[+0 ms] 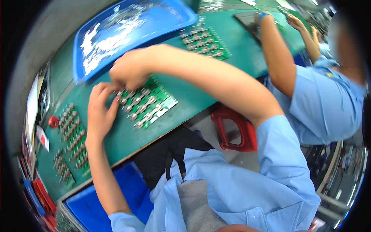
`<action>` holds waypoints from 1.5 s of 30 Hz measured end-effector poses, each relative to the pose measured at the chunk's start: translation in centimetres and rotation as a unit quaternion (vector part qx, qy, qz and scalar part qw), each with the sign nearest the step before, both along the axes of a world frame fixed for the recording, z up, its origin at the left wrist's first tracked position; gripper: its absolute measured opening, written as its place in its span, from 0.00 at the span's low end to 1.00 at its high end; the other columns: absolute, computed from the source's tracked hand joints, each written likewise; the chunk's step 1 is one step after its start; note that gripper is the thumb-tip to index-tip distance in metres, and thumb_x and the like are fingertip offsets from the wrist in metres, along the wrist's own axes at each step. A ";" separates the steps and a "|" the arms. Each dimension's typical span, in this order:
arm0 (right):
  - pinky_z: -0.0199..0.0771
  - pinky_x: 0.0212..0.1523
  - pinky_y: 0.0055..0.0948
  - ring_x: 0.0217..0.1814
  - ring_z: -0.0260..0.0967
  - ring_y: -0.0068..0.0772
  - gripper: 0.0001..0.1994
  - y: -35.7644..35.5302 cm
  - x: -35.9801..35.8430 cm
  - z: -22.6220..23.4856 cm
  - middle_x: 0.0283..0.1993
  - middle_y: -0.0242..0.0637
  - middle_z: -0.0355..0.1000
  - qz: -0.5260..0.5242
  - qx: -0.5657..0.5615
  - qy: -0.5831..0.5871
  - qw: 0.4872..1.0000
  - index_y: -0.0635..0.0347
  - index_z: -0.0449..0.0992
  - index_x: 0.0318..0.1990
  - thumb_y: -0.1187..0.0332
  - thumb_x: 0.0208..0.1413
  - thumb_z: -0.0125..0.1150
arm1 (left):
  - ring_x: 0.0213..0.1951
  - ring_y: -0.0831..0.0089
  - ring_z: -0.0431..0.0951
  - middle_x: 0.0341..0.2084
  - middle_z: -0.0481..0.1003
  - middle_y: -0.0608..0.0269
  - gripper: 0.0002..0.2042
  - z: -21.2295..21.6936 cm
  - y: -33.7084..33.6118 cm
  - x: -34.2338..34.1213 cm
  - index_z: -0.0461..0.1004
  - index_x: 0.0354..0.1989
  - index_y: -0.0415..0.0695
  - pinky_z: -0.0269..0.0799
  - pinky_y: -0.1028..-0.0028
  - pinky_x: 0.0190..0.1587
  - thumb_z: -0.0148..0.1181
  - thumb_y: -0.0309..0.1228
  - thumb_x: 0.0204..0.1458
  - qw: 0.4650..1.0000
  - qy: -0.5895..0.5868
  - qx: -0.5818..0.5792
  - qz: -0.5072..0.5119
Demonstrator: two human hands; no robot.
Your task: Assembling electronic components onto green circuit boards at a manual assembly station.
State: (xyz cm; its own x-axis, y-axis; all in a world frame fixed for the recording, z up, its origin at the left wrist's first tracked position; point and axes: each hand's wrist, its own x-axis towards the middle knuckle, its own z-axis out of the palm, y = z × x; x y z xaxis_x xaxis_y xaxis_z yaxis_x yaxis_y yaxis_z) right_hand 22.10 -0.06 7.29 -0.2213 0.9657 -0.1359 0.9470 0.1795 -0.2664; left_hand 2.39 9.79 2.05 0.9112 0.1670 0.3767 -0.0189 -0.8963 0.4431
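A green circuit board [152, 106] with rows of small silver round parts lies on the green table mat [185, 104] in front of me. My left hand [99, 110] rests on the board's left edge, fingers spread, touching the parts there. My right hand [129, 71] hovers over the board's upper left corner with fingers pinched together; whether a small part sits between them is hidden. A blue tray [170, 15] with a heap of small silver parts lies just beyond my right hand.
Two more populated green boards [73, 133] lie at the left and another board [205, 42] at the back. A co-worker's arm [276, 54] in a blue shirt reaches onto the table at the right. A red stool [235, 129] stands below. A blue bin [89, 208] sits under the table edge.
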 end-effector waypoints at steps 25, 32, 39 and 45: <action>0.79 0.42 0.40 0.36 0.79 0.38 0.13 0.2 3.4 -3.7 0.36 0.31 0.85 -0.041 0.095 0.143 0.984 0.47 0.89 0.40 0.62 0.47 0.65 | 0.51 0.54 0.72 0.52 0.74 0.50 0.23 -1.6 0.6 -1.0 0.77 0.49 0.35 0.66 0.64 0.58 0.49 0.14 0.42 0.998 0.038 -0.039 -0.021; 0.79 0.43 0.40 0.36 0.79 0.38 0.12 -0.9 4.7 -5.0 0.35 0.31 0.85 -0.041 0.087 0.146 0.985 0.47 0.88 0.40 0.62 0.48 0.64 | 0.52 0.54 0.72 0.52 0.75 0.52 0.24 -1.0 -1.0 -0.9 0.77 0.49 0.35 0.65 0.63 0.59 0.49 0.12 0.41 0.999 -0.004 0.047 -0.024; 0.79 0.42 0.39 0.34 0.79 0.39 0.10 -1.9 4.1 -4.5 0.34 0.29 0.84 -0.034 0.125 0.085 0.988 0.48 0.87 0.38 0.61 0.50 0.64 | 0.51 0.55 0.72 0.51 0.76 0.54 0.23 -0.8 -2.2 -1.1 0.78 0.49 0.35 0.65 0.63 0.59 0.49 0.12 0.42 0.997 0.009 0.077 0.012; 0.79 0.41 0.38 0.33 0.78 0.39 0.10 -2.5 4.1 -4.5 0.34 0.29 0.84 -0.036 0.138 0.046 0.989 0.48 0.87 0.37 0.61 0.50 0.64 | 0.51 0.55 0.73 0.50 0.76 0.54 0.23 -1.1 -2.9 -0.8 0.77 0.49 0.36 0.65 0.63 0.59 0.48 0.13 0.42 0.993 0.002 0.116 0.025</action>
